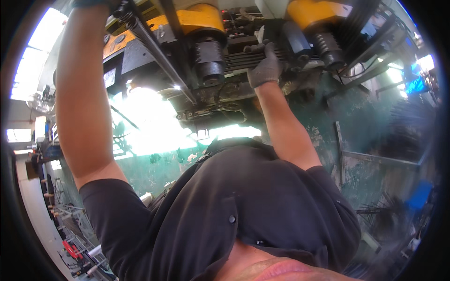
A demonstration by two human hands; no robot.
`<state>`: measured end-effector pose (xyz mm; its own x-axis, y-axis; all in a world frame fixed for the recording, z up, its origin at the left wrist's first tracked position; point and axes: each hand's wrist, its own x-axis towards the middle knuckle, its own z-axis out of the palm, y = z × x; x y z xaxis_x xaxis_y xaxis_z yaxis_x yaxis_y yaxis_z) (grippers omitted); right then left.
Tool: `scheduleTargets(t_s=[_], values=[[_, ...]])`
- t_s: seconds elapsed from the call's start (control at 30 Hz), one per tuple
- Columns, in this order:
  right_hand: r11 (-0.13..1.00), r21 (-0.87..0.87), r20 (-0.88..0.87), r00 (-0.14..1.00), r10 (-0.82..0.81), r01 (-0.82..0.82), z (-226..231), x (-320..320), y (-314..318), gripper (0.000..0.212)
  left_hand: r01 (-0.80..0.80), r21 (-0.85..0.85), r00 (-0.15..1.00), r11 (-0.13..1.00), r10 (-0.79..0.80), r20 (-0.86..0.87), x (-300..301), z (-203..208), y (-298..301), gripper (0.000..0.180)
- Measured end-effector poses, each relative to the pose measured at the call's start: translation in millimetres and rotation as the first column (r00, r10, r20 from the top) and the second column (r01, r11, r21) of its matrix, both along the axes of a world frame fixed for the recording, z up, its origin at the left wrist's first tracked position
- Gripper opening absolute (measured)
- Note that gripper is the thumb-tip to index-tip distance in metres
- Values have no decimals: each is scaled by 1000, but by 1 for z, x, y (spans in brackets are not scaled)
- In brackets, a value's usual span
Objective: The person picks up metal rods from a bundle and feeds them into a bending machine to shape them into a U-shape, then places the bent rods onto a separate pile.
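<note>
My right hand (266, 68), in a grey work glove, reaches up to a bundle of long dark metal rods (239, 61) lying across the machine. Its fingers curl at the rods, with the thumb raised on the right side. Just left of this hand stands a dark, ridged cylinder (209, 58) under a yellow housing (201, 18). My left arm stretches to the top left, where only the cuff part of the gloved left hand (91, 3) shows at the picture's edge. The left fingers are cut off from view, beside a threaded dark bar (140, 35).
A second ridged cylinder (328, 49) and yellow housing (318, 14) stand on the right. A slanting metal bar (176, 77) runs down between my arms. On the green, worn floor (309, 112) stands a metal frame (375, 158), with bundled rods (408, 126) at far right.
</note>
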<state>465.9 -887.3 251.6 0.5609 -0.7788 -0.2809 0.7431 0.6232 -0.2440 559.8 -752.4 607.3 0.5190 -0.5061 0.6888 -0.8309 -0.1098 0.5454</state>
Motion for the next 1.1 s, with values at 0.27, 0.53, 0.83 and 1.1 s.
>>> scheduleTargets(t_s=[0.27,0.53,0.83,1.1], values=[[1000,22,-41,999,15,-14,19,-11,6,15,-32,96,998,995,27,50,48,0,17,31],[999,-3,-37,998,-52,52,12,-6,5,16,-48,155,996,987,36,78,61,5,29,32],[999,-34,-114,993,17,-21,-5,-10,-3,15,-142,269,987,953,114,115,62,7,41,33],[993,-105,-177,983,42,-61,-59,-20,-16,19,-74,475,982,877,147,-119,80,-7,67,41]])
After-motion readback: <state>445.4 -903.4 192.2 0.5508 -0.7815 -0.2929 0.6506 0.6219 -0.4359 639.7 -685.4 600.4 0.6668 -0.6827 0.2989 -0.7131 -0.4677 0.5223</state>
